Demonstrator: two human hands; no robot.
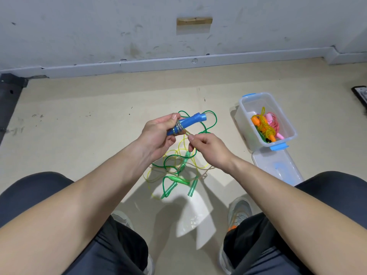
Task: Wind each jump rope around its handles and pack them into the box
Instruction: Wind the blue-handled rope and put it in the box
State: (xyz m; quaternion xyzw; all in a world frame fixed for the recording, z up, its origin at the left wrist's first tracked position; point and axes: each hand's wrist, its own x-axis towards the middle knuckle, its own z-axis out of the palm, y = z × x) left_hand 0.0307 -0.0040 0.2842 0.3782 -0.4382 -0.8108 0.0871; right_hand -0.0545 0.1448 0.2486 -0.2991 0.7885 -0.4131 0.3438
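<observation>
Rope winding is the job right now. The left grip (158, 133) is curled around the blue handles (186, 124) and holds them up over the floor (79, 126), fat end pointing up and to the right. A few turns of the clear rope (178, 128) sit side by side near the low end of the handles.

Just to the right, the right grip (210, 149) pinches that rope between thumb and finger, close to the handles. The rest of the rope hangs down to the floor.

To do it well, I think the left grip should hold the handles tight so they do not twist. The right grip should pull the rope snug and lay each new turn next to the last one, not on top. It should let the rope slide through bit by bit, because the loose end lies mixed in with the green ropes (174, 175) below and could snag.

Far right, the box (243, 116) stands open with orange and pink ropes (266, 126) inside. Its lid (278, 167) lies beside it.
</observation>
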